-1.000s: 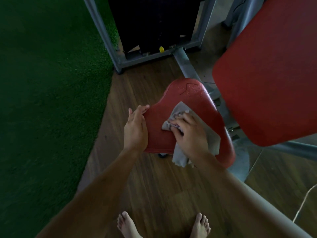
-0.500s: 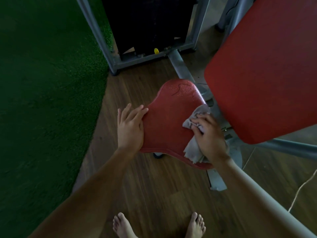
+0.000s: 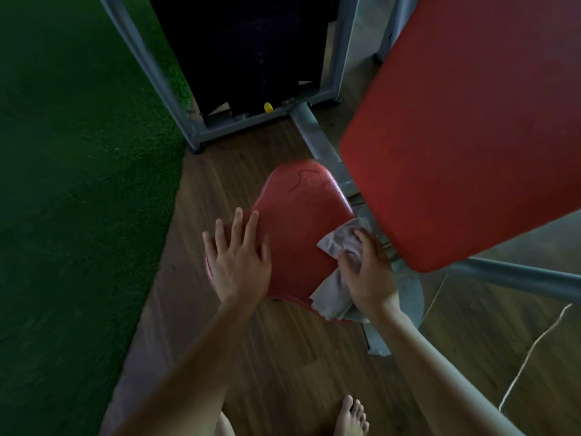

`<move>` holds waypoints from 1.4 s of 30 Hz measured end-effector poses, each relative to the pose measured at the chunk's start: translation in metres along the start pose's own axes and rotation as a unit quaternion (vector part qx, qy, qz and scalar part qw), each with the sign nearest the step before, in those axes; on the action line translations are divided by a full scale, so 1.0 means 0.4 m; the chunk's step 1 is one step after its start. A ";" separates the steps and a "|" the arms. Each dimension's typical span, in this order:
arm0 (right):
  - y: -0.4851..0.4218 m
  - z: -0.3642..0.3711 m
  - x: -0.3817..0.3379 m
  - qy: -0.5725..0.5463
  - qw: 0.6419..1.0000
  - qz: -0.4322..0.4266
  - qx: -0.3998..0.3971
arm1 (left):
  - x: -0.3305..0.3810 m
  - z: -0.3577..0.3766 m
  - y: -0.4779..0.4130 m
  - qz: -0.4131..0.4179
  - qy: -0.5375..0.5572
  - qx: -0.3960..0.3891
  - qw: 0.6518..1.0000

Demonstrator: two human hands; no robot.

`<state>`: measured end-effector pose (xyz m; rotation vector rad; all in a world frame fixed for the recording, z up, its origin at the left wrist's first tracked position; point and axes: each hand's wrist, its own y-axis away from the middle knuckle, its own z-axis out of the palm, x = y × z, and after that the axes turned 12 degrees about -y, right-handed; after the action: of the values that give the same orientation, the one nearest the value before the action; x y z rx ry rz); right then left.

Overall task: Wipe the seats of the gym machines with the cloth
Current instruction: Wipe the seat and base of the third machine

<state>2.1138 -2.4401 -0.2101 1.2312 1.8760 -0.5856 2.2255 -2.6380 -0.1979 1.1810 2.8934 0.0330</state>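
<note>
A small red seat pad (image 3: 298, 228) of a gym machine sits low in the middle of the view, with a crack near its far end. My left hand (image 3: 237, 259) lies flat on the seat's left edge, fingers spread. My right hand (image 3: 367, 272) presses a crumpled grey cloth (image 3: 338, 272) onto the seat's right side, beside the machine's big red back pad (image 3: 465, 121). Part of the cloth hangs over the seat's near edge.
A grey steel frame (image 3: 201, 127) with a dark weight stack (image 3: 245, 48) stands behind the seat. Green turf (image 3: 72, 184) covers the floor on the left, wood flooring (image 3: 283, 366) lies below. A thin white cord (image 3: 534, 347) trails at right. My bare feet (image 3: 350, 416) are at the bottom.
My right hand has slid the cloth from the seat's middle to its right edge. My left hand has flattened and spread its fingers on the left edge.
</note>
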 end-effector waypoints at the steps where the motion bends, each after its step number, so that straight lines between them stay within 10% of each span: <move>1: -0.001 0.006 -0.003 0.001 1.000 -0.007 0.007 | -0.011 0.006 -0.008 0.006 -0.010 -0.004 1.000; 42: -0.060 0.009 -0.005 0.030 0.994 0.103 -0.018 | -0.074 0.010 -0.072 0.124 -0.008 -0.008 0.992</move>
<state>2.0937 -2.4540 -0.2117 1.4111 1.7728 -0.4064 2.2266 -2.6794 -0.2023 1.5229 2.7074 0.0491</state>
